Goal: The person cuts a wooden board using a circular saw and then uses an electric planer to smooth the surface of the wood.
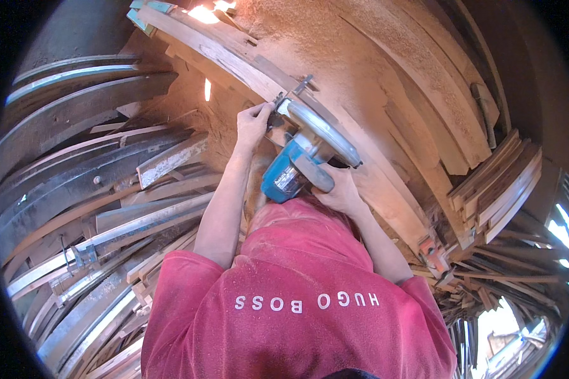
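A teal circular saw [283,173] with a silver blade guard [322,129] rests on a long, pale wooden board [234,58]. My right hand [343,191] is wrapped round the saw's rear handle. At the front of the saw, my left hand [253,128] pinches the dark metal edge of its base; exactly what lies between the fingertips is too small to tell. The board runs from the upper left to the lower right beneath the saw. The guard hides the blade. The saw's motor end is close to my red shirt [310,243].
Sawdust [297,38] thickly covers the surface around the board. Stacked planks [95,164] and metal bars crowd the left side. More boards [499,183] are piled at the right. An orange clamp-like piece [432,251] sits at the board's near end.
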